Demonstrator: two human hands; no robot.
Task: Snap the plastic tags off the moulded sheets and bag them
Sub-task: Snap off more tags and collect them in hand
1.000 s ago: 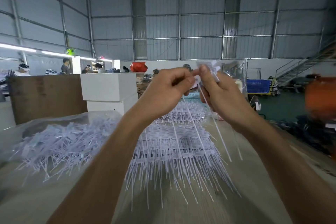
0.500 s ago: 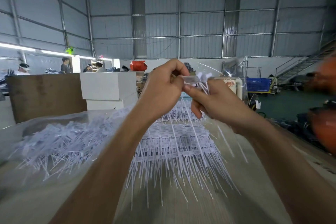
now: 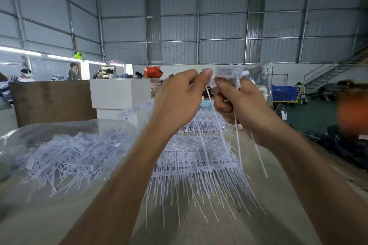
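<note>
While my right hand (image 3: 237,103) is gripping a bunch of white plastic tags (image 3: 229,71) held up above the table (image 3: 288,195), my left hand (image 3: 179,101) fingers are pinching one strip; I'm snapping close to the joint.

Hands have drifted apart a bit since half a second ago. The left hand (image 3: 179,101) now pinches a thin tail up by its thumb, and a strip of tags (image 3: 137,108) sticks out left of its wrist. The right hand (image 3: 239,103) has lifted its tags (image 3: 229,71) clear, upper middle of the frame.
</note>
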